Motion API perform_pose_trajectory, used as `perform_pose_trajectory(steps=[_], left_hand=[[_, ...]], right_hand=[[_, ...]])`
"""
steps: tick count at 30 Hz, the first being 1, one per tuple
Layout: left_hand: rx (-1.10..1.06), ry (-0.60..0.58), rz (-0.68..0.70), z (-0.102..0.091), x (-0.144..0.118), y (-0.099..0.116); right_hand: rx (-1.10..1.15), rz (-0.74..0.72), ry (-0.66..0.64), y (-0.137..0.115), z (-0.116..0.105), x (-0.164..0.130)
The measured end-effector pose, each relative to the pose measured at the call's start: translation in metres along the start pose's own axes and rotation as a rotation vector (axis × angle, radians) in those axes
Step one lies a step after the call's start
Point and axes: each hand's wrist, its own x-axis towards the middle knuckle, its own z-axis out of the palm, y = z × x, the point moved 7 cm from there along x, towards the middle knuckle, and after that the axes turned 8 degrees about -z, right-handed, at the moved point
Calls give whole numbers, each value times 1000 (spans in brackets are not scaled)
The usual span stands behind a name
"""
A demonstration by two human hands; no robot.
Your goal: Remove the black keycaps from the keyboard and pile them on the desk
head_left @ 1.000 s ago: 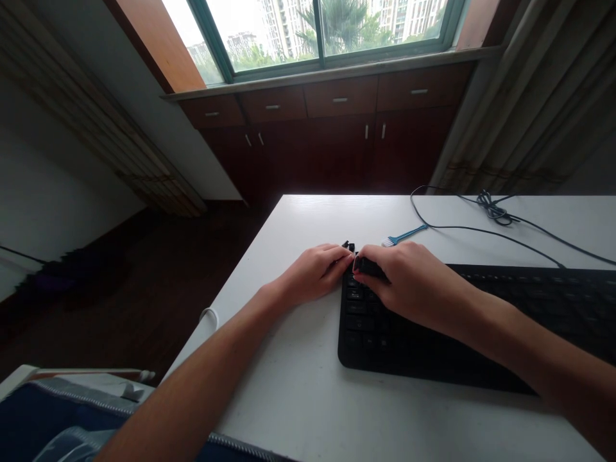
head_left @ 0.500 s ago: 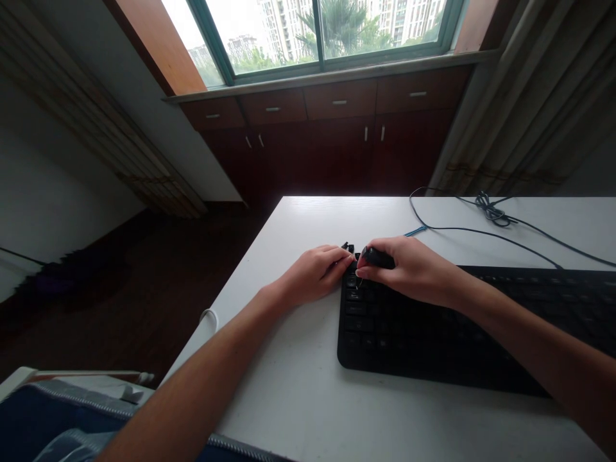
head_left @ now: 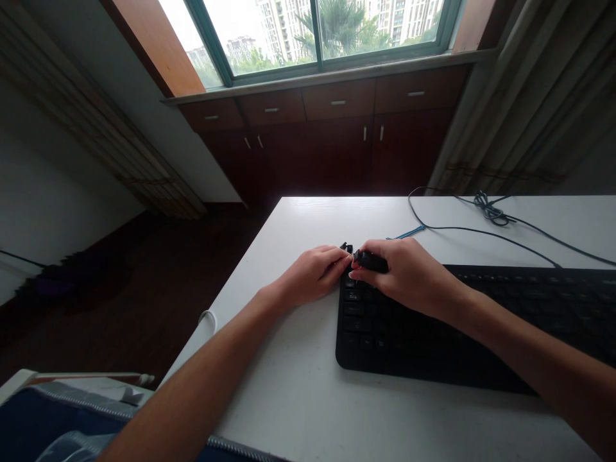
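A black keyboard (head_left: pixel 409 359) lies on the white table. At its top left corner my left hand (head_left: pixel 315 273) rests with thumb and fingers pressed together; anything between the fingertips is hidden. Small black pieces (head_left: pixel 347 248), possibly keycaps, lie just beyond those fingertips. My right hand (head_left: pixel 409 269) is closed round the black handle of what looks like a wire keycap puller (head_left: pixel 371 261), held over the keyboard's upper left keys. Its thin wire end is barely visible, close to my left fingertips.
A thin blue stick-like thing (head_left: pixel 407 232) lies beyond my right hand, by a black cable (head_left: pixel 481 229) that has a tied bundle. The table's left edge (head_left: pixel 240 266) drops to a dark floor. A dark blue zippered item (head_left: pixel 58 410) is at the lower left.
My right hand has moved slightly left with the puller, nearer to my left fingertips. More of the blue stick shows. My left hand is nearly still.
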Motion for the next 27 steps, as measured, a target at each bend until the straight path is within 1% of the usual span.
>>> perform_pose_trajectory(steps=[3,8,10,12,15,19,22,24,27], left_hand=[[6,7,6,0,0,0],[6,10,5,0,0,-1],[13,11,3,0,0,-1],[17,12,0,0,0,-1],[20,12,-3,0,0,-1],[19,5,0,0,0,0],[14,-3,-3,0,0,0],[13,-3,-4,0,1,1],[12,8,1,0,0,1]], right_hand=[[-120,-14,4,-3,0,-1],[-232,-189,-39,-11,2,-2],[-260,-216,-45,-12,2,-2],[-250,-196,-34,-10,1,-2],[-156,-110,-8,-4,0,-1],[-36,-52,-1,-1,0,-1],[21,18,17,3,-2,-1],[22,13,17,2,-2,0],[-7,-38,10,-2,-2,1]])
